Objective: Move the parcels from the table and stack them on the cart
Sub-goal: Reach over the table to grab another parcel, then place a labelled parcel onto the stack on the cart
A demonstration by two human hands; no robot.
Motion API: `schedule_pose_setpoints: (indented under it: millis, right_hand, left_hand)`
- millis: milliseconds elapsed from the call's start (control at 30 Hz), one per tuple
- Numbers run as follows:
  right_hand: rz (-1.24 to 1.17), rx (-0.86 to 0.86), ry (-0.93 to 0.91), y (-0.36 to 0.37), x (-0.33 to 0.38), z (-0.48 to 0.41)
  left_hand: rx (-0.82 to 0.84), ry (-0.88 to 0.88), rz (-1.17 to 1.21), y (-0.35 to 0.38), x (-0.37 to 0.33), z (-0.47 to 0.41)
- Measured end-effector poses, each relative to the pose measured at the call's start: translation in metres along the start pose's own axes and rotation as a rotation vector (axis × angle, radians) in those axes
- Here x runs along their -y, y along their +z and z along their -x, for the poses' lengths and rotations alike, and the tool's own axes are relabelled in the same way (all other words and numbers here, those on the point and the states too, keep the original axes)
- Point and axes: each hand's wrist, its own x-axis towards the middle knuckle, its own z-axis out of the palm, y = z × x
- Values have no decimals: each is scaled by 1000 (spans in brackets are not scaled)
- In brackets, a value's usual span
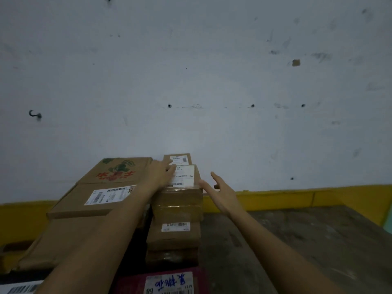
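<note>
**Parcel column by the wall, both hands at its top**

1. Black metal hook (35,114), fixed to the pale scuffed wall (191,71), far left.
2. White barcode label (19,289), bottom-left corner, cut by the frame edge.
3. Large flat brown cardboard box with red characters and green print (115,171), lying on a second brown cardboard box with a white shipping label (89,203).
4. Left hand (162,172): fingers straight, palm down, resting flat on the top parcel's white label; nothing gripped.
5. Column of small brown cardboard parcels (177,209), several high, just right of the large boxes. The label-topped brown top parcel (187,174) crowns it. A smaller labelled brown parcel (180,159) sits behind, near the wall.
6. Maroon parcel with a white label handwritten in blue (169,281), at the column's foot by the bottom edge.
7. Right hand (222,192): fingers spread wide and straight, forefinger tip at the top parcel's near right corner; whether it touches cannot be told. Nothing held.
8. Dark grey worn surface (297,240), right of the column.
9. Yellow painted band (297,197) along the wall's foot.

What bears the column is hidden; table or cart cannot be told.
</note>
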Motion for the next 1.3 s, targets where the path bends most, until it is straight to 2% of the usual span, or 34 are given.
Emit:
schedule_pose_setpoints:
  millis: [133, 333, 467, 633, 900, 1033, 1300]
  right_hand:
    - [169, 13, -63, -35, -21, 25]
    - [435, 50, -160, -110, -61, 76]
    - [512, 56, -133, -177, -99, 113]
    - [507, 69, -88, -257, -150, 160]
    - [486, 70, -27, -338, -219, 207]
    - [516, 26, 13, -368, -256, 223]
    - [401, -140, 121, -413, -336, 260]
  left_hand:
    - [-103, 127, 95, 8, -51, 31]
    - [-65, 188, 201, 53, -145, 96]
    - [-2, 182, 258, 88, -209, 135]
    - [44, 130, 388, 130, -279, 186]
    - [104, 60, 482, 185, -368, 234]
    - [148, 73, 515, 217, -404, 246]
    - [216, 68, 581, 299, -464, 281]
